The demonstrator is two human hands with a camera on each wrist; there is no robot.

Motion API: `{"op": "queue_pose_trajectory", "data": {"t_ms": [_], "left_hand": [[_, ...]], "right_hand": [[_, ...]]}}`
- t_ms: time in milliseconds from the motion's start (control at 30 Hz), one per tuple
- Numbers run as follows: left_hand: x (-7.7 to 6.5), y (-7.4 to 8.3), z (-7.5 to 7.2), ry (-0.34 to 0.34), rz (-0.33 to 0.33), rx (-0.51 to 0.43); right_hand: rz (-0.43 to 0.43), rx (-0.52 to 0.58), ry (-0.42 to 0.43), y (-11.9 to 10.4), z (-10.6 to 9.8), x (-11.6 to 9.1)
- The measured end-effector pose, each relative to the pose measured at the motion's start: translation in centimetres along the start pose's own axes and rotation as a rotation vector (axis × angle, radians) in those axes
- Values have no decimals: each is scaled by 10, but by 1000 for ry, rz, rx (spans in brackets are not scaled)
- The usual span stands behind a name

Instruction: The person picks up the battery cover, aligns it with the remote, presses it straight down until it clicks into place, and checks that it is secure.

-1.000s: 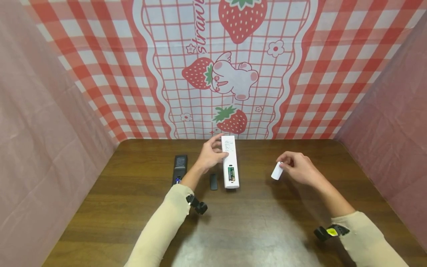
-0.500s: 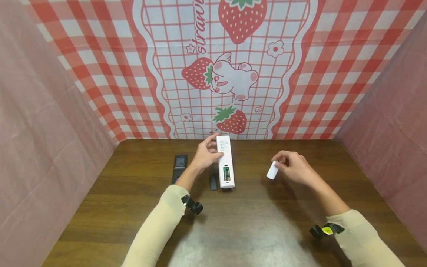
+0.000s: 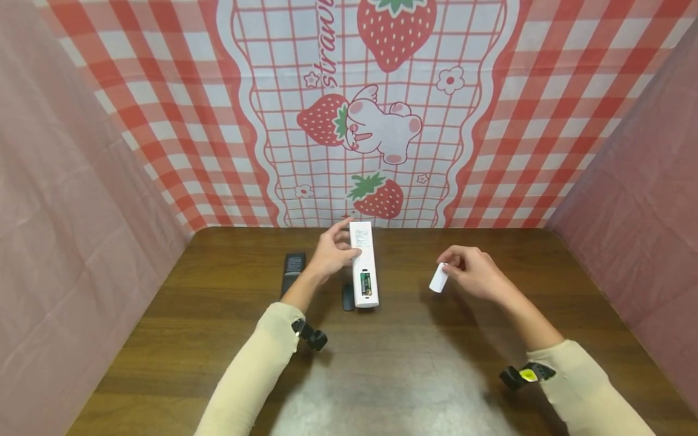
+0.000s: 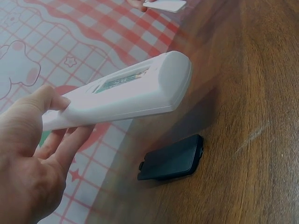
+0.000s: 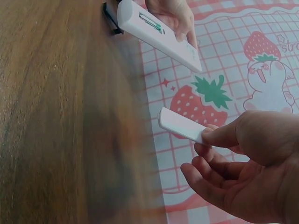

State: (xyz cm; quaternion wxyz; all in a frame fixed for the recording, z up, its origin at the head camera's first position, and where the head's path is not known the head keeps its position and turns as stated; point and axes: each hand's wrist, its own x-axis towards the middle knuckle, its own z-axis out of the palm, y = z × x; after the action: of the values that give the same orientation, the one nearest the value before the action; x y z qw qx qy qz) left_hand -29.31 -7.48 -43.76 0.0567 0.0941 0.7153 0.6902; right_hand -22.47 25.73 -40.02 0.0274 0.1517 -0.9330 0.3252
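Head view sets everything over a brown wooden table (image 3: 392, 369). Raised above it, slightly tilted, is the white remote (image 3: 361, 257); my left hand (image 3: 329, 254) clasps its far half, thumb on the back and fingers underneath, leaving the near half free. Left of it lies the black remote (image 3: 295, 266), partly hidden. My right hand (image 3: 474, 272) pinches the white cover (image 3: 438, 278) at one end between thumb and fingers, well apart from the remote. Below and just left of the remote's near end, the black cover (image 3: 348, 299) rests on the table. Smallest are the batteries (image 3: 365, 284) in the open back. Best, I judge, to hold that back upward, square the cover to it and press lightly.
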Motion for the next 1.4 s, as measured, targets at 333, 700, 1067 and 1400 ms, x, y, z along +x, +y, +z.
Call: {"op": "queue_pose_trajectory", "data": {"t_ms": [333,700,1067,1400], "left_hand": [[0,0,-4,-5,-2,19],[-1,1,-3,-11,1,21],[0,2,1,-15,-9,33],[0,1,3,-26,-1,27]], "right_hand": [[-9,5,-4,-7,3,2],[-13,15,-10,-8,6,4],[-8,13,-18,-13,9,7],[-23,15,-27,-15,12,9]]}}
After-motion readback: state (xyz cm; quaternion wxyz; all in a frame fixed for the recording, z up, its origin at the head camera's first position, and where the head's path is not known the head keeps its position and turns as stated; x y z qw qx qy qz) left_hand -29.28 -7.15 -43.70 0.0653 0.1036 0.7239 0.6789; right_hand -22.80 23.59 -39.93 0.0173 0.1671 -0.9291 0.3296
